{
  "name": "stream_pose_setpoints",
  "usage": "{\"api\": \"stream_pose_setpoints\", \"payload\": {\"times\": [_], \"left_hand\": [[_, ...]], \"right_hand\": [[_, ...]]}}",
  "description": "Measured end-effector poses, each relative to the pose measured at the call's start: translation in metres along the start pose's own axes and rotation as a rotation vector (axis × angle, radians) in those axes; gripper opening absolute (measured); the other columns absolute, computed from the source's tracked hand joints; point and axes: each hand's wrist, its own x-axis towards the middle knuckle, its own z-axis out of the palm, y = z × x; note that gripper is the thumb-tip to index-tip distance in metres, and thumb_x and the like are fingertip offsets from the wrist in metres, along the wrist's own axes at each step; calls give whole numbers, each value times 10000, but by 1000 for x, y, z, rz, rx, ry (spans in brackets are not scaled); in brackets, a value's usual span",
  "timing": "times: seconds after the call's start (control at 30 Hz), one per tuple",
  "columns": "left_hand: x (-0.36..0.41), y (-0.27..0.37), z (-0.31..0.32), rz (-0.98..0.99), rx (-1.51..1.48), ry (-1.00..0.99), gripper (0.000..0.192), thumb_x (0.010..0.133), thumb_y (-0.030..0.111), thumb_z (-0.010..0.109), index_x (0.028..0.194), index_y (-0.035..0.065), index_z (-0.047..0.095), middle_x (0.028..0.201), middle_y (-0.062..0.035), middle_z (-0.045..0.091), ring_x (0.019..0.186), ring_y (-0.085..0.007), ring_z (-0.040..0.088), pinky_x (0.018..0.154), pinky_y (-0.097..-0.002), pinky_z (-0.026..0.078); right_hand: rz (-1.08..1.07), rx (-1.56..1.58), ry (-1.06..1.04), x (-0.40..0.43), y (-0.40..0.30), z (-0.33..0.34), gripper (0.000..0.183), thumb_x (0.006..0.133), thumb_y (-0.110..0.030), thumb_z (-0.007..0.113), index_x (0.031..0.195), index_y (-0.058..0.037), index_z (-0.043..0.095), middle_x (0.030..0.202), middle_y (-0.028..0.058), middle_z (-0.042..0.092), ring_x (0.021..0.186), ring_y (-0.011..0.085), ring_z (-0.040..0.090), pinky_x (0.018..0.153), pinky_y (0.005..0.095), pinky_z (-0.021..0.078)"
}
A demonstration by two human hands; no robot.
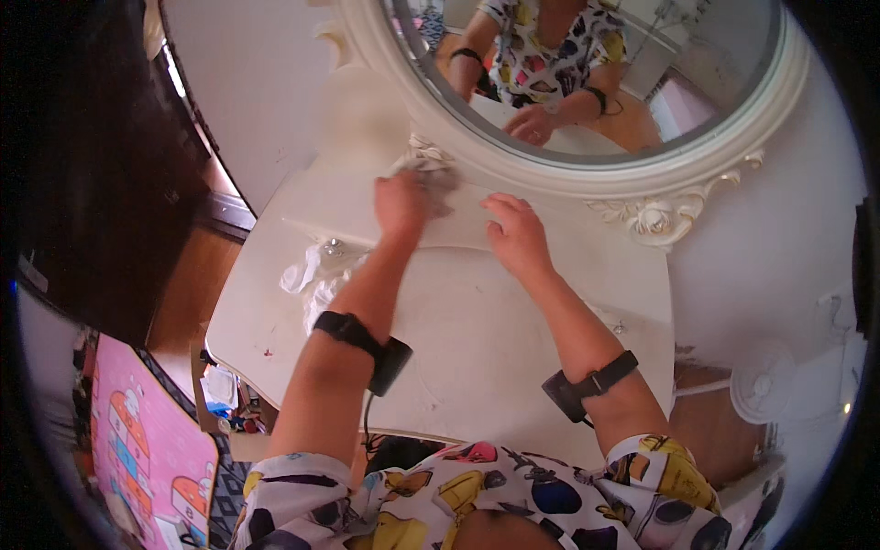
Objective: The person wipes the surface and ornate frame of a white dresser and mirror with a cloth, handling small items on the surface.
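Note:
My left hand (401, 206) is closed around a blurred grey cloth (438, 184) at the back of a cream dressing table (474, 344). The cloth lies against the carved foot of the mirror frame (425, 148). To its right, my right hand (517, 234) is held over the raised back section of the table, below the round mirror (591, 82). Its fingers are slightly spread and hold nothing; whether they touch the surface is hard to tell. Under my left forearm lies crumpled white thin material (323, 285), partly hidden, beside a clear drawer knob (333, 247).
Another clear knob (620, 328) is on the right, near my right forearm. A carved rose ornament (653, 218) juts from the frame. On the floor side, an open box of small items (230, 399) and a pink patterned mat (148, 440) are at left; a white fan (762, 388) stands right.

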Motion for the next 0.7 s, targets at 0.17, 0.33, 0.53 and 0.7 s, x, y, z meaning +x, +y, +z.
{"api": "stream_pose_setpoints", "payload": {"times": [0.17,0.33,0.53,0.7], "left_hand": [[7,4,31,48,548,-19,379,688,333,618,873,2,606,916,-111,598,896,-271,494,869,-358,332],[-21,61,50,289,402,-197,308,665,247,610,887,34,628,946,-113,593,944,-273,498,865,-353,361],[-34,65,42,138,-252,-291,199,693,182,641,840,48,658,774,-152,636,698,-275,608,677,-338,477],[-19,46,-41,-131,-268,-292,292,771,291,624,855,12,650,711,-157,636,645,-220,626,614,-322,483]], "right_hand": [[-15,46,-115,-25,1,11,307,656,37,525,940,-49,603,1023,122,584,955,299,531,813,382,440],[77,52,-75,-34,29,3,314,668,47,503,955,-40,596,1022,140,584,978,315,522,833,394,428],[89,-14,224,-11,13,6,328,691,44,558,1002,-54,594,1002,151,595,946,290,559,789,358,458],[293,126,-328,21,-11,16,241,715,-53,645,952,-27,611,790,115,632,720,237,608,668,308,475]]}}
